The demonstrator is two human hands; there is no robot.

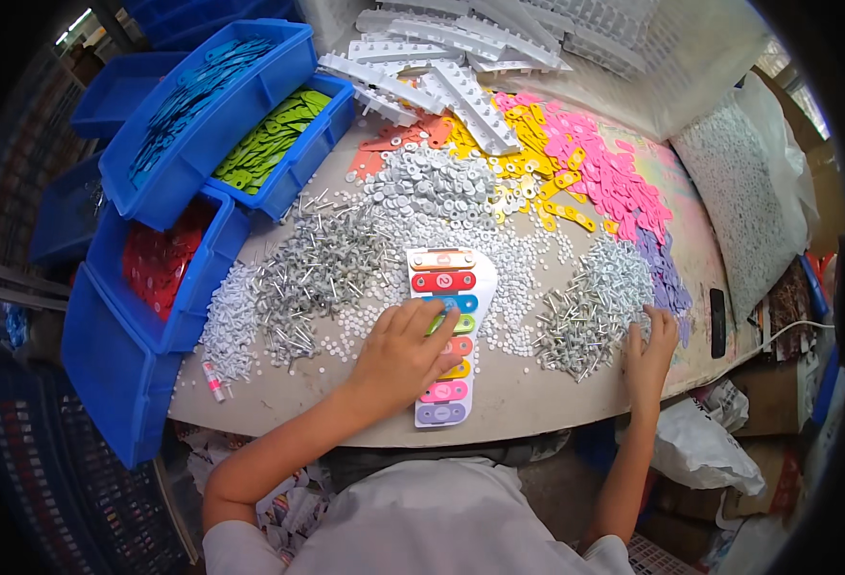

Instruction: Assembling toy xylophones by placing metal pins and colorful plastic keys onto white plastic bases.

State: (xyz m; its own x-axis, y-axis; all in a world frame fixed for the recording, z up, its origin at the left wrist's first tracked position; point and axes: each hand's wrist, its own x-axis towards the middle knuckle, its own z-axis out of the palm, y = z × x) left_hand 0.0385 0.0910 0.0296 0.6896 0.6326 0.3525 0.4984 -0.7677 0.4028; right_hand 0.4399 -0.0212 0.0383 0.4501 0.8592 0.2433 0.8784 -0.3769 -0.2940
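Note:
A toy xylophone (456,412) lies upright before me on the table. Its white base carries a column of coloured bars, several of them fixed with round metal heads. My left hand (398,356) rests across its middle from the left, fingertips over the blue bar (453,303) and the thumb lower down, apart from the fingers. Part of the green bar (464,324) shows between them. To the right, my right hand (648,356) reaches the edge of a heap of metal pins (580,331) with loosely bent fingers. Thumb and forefinger look apart, and I see nothing between them.
Loose pins (322,259), white washers (427,182) and yellow (523,144), pink (604,163) and purple bars (664,273) cover the table. Blue bins (144,383) stand at left. White bases (470,105) lie behind. A filled clear bag (743,182) and black object (718,321) are right.

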